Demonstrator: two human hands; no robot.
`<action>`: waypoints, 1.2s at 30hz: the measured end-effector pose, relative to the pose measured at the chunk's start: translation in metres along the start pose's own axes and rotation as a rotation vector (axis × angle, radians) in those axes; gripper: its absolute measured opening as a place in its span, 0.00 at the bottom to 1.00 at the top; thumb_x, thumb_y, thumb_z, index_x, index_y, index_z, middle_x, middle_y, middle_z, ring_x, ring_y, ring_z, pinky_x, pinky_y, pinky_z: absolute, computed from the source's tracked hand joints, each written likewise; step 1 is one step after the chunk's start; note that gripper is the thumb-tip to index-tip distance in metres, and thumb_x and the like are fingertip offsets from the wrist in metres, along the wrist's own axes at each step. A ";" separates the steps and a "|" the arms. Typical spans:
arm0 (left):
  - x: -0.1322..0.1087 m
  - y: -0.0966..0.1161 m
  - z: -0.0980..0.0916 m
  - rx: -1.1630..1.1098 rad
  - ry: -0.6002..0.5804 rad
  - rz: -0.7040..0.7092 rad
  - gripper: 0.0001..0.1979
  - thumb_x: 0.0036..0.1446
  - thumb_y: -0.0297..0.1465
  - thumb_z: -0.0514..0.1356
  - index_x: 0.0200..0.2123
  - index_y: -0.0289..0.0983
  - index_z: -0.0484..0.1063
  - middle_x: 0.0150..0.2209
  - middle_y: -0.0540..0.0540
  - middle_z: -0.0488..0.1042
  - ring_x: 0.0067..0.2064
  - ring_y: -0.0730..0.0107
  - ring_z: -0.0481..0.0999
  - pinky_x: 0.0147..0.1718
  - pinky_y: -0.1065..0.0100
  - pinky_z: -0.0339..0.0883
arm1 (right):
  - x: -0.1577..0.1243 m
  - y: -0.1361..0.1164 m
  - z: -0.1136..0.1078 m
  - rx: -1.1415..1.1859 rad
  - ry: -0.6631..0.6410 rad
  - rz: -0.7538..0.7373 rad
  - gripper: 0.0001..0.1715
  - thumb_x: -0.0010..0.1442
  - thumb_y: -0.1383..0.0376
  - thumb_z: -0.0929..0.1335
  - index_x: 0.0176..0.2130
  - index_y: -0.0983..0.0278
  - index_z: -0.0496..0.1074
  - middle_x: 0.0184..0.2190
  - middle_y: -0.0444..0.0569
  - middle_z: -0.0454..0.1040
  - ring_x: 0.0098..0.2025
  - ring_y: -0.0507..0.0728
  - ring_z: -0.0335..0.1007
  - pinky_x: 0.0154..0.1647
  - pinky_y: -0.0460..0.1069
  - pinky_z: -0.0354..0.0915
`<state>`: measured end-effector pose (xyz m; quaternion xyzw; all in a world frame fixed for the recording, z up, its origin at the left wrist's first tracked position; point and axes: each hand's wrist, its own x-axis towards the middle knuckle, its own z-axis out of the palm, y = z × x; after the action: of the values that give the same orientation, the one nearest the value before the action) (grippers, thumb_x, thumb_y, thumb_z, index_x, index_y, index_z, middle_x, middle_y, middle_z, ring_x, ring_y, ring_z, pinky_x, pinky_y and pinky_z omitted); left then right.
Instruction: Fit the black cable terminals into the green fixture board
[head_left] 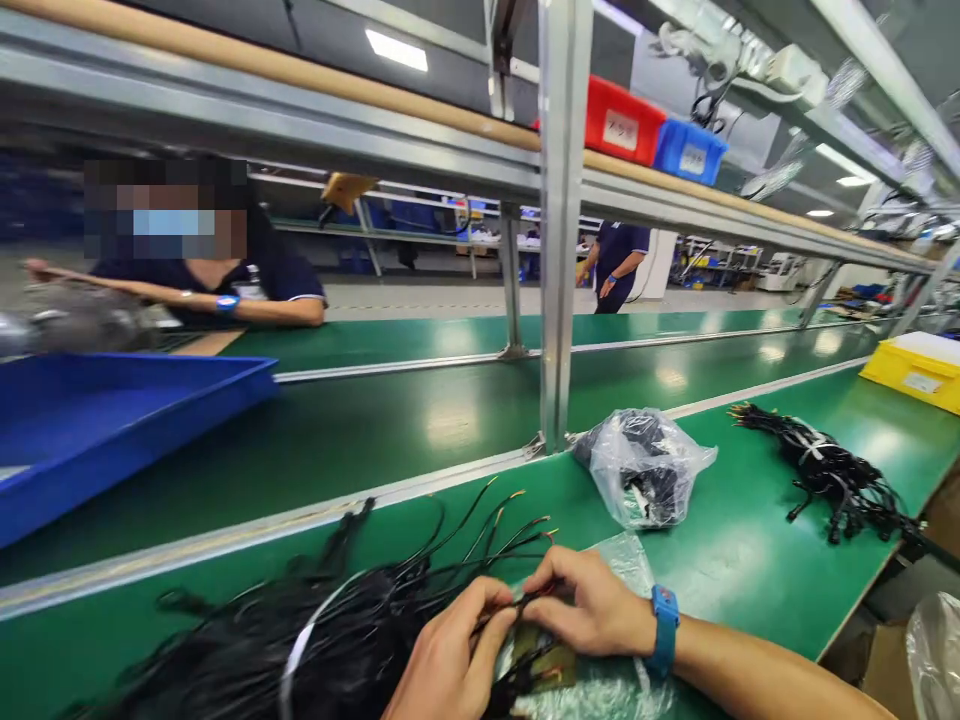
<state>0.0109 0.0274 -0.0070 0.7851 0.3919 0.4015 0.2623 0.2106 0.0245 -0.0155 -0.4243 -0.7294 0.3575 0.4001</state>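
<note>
My left hand (pixel 459 650) and my right hand (pixel 592 605) meet at the bottom middle, both closed in a pinch. Between their fingertips runs a thin black cable (pixel 520 602), its far end hidden by the right fingers. A blue wrist strap (pixel 664 630) circles my right wrist. Left of my hands lies a large heap of black cables (pixel 360 640) bound by a white tie (pixel 300 650), with some bare wire ends pointing away from me. Under my hands is a clear plastic bag (pixel 626 565) with small parts that I cannot make out.
A clear bag of black parts (pixel 649 470) sits by the metal post (pixel 559 250). Farther right lie a tied black cable bundle (pixel 825 465) and a yellow bin (pixel 915 370). A blue tray (pixel 135 410) stands at left, near a seated person (pixel 285 270).
</note>
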 end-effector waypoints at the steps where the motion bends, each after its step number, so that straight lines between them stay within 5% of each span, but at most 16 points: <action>1: -0.001 0.001 0.000 0.021 -0.007 -0.007 0.09 0.64 0.34 0.56 0.31 0.41 0.72 0.26 0.52 0.77 0.27 0.69 0.77 0.29 0.74 0.69 | -0.001 -0.001 -0.001 0.011 -0.006 0.004 0.10 0.61 0.60 0.72 0.39 0.64 0.73 0.28 0.42 0.74 0.28 0.51 0.67 0.28 0.44 0.60; 9: -0.008 0.008 0.010 0.087 0.012 -0.097 0.12 0.65 0.29 0.51 0.27 0.39 0.66 0.24 0.52 0.70 0.27 0.71 0.69 0.29 0.71 0.60 | -0.008 -0.001 0.005 0.039 -0.071 -0.069 0.04 0.64 0.65 0.67 0.36 0.63 0.70 0.28 0.44 0.73 0.28 0.53 0.65 0.29 0.46 0.59; 18: -0.010 0.012 0.013 0.017 0.007 -0.149 0.11 0.62 0.28 0.51 0.26 0.39 0.63 0.23 0.53 0.65 0.26 0.72 0.65 0.27 0.71 0.55 | -0.011 0.001 0.008 -0.022 -0.055 -0.134 0.10 0.69 0.60 0.66 0.36 0.62 0.70 0.29 0.45 0.75 0.29 0.53 0.68 0.31 0.47 0.63; 26: -0.008 0.011 0.010 -0.025 -0.025 -0.179 0.11 0.63 0.29 0.52 0.26 0.39 0.64 0.23 0.53 0.66 0.26 0.72 0.65 0.27 0.72 0.55 | -0.008 0.000 0.008 -0.011 -0.021 -0.173 0.10 0.69 0.60 0.67 0.37 0.63 0.72 0.30 0.46 0.77 0.30 0.53 0.71 0.32 0.47 0.65; 32: -0.004 0.012 -0.002 0.000 -0.134 -0.114 0.08 0.67 0.29 0.51 0.35 0.39 0.68 0.33 0.48 0.74 0.35 0.67 0.73 0.36 0.69 0.62 | -0.005 -0.007 -0.003 -0.062 -0.045 -0.144 0.05 0.66 0.64 0.68 0.41 0.63 0.71 0.33 0.47 0.78 0.32 0.54 0.73 0.33 0.46 0.66; 36: -0.005 0.011 -0.001 0.062 -0.133 -0.120 0.10 0.65 0.27 0.50 0.30 0.39 0.64 0.28 0.49 0.71 0.31 0.68 0.70 0.33 0.69 0.59 | -0.007 -0.004 -0.003 -0.079 -0.044 -0.151 0.05 0.66 0.63 0.68 0.37 0.62 0.71 0.30 0.46 0.76 0.30 0.53 0.70 0.31 0.47 0.63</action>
<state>0.0125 0.0175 -0.0006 0.7928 0.4322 0.3199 0.2869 0.2141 0.0174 -0.0131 -0.3755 -0.7815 0.3064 0.3929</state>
